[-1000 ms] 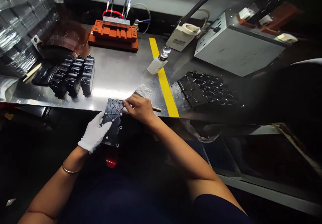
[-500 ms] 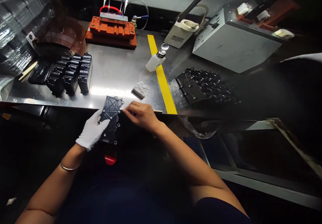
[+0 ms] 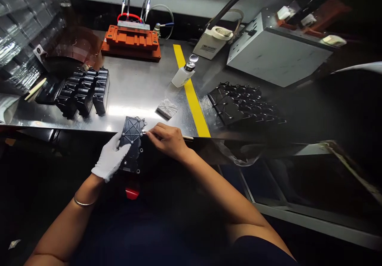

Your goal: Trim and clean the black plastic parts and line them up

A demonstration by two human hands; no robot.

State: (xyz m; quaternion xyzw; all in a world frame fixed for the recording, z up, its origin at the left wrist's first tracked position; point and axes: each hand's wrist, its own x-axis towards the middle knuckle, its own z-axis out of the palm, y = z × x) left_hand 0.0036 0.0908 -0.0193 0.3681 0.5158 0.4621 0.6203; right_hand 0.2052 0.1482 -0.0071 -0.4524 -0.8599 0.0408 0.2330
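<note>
My left hand (image 3: pixel 109 158), in a white glove, grips a flat black plastic housing (image 3: pixel 133 132) by its left side, thumb across its face. Star-shaped ribs and small round bosses show on the housing, which is held just off the front edge of the bench. My bare right hand (image 3: pixel 168 138) is closed in a pinch at the housing's right edge. Between its fingertips is what looks like a thin swab stick (image 3: pixel 188 137); its pale tip meets the housing's edge, and the fingers hide most of it. Behind the hands lies a crumpled whitish pad (image 3: pixel 167 109).
Several black housings stand in rows at left (image 3: pixel 100 92) and right (image 3: pixel 229 102). A white pump bottle (image 3: pixel 181 77) stands by yellow tape (image 3: pixel 195 106). Behind are an orange fixture (image 3: pixel 133 39), a beige device (image 3: pixel 209 45) and a grey box (image 3: pixel 277 53). Pale sticks (image 3: pixel 36 89) lie far left.
The whole view has shifted slightly. Both hands keep their grip on the housing and the stick, and the right fingertips stay at the housing's right edge.
</note>
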